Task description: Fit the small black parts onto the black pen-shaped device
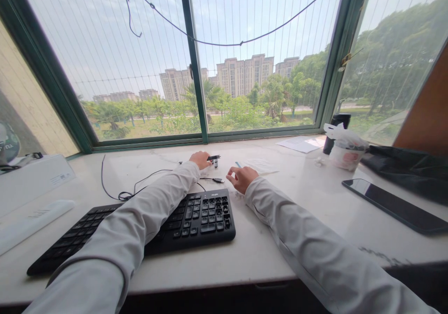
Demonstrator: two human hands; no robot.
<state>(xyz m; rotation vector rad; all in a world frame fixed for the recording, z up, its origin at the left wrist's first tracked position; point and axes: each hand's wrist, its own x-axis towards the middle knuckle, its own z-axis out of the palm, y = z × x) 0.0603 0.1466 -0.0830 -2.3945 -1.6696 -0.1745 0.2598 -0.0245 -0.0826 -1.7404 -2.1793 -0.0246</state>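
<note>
My left hand [199,159] reaches beyond the keyboard, its fingers curled down at a small cluster of black pieces [213,157] that look like keycaps. Whether any piece is between the fingertips is hidden. My right hand [244,178] is closed above the worktop, and the end of a thin blue stick [238,164] juts out behind its knuckles. Under my left forearm lies a black keyboard [208,216], partly covered by the sleeve. Several keys at its right edge lack caps, leaving bare sockets. A USB plug [219,180] rests between both hands.
A black cable [128,195] coils left of my forearm. White boxes [33,178] stand at far left. On the right are a phone [388,204], a plastic-bagged cup [346,153], a dark bottle [340,122] and black cloth [406,169]. White tissue [261,165] lies behind my right hand.
</note>
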